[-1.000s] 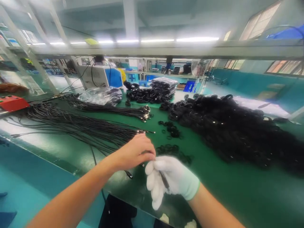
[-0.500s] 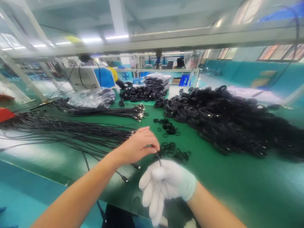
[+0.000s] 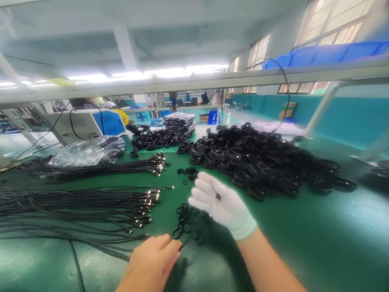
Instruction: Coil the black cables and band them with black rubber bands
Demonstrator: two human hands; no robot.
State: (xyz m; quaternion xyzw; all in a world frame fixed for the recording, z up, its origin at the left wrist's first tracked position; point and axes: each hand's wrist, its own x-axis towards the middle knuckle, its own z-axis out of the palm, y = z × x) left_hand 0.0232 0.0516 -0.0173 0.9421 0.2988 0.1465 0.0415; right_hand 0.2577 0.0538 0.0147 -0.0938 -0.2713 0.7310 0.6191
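Two hands apart: my gloved right hand [image 3: 223, 211] is open wide, its palm supporting a small dark piece [image 3: 218, 196]; my left hand [image 3: 152, 259] curls near black rings [image 3: 183, 214], its grip unclear. Cables [image 3: 100, 202] lie lengthwise on the worktop [image 3: 304, 243], probably to limit tangling.

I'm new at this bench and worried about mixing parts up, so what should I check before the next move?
1. Both hands gloved: not ok; right hand gloved, left hand bare.
2. Right palm open: ok, with a small dark piece against it.
3. Left fingertips' hold: cannot tell, too blurred.
4. Small black rings near the left hand: ok.
5. Long black cables apart from the coiled pile: ok.
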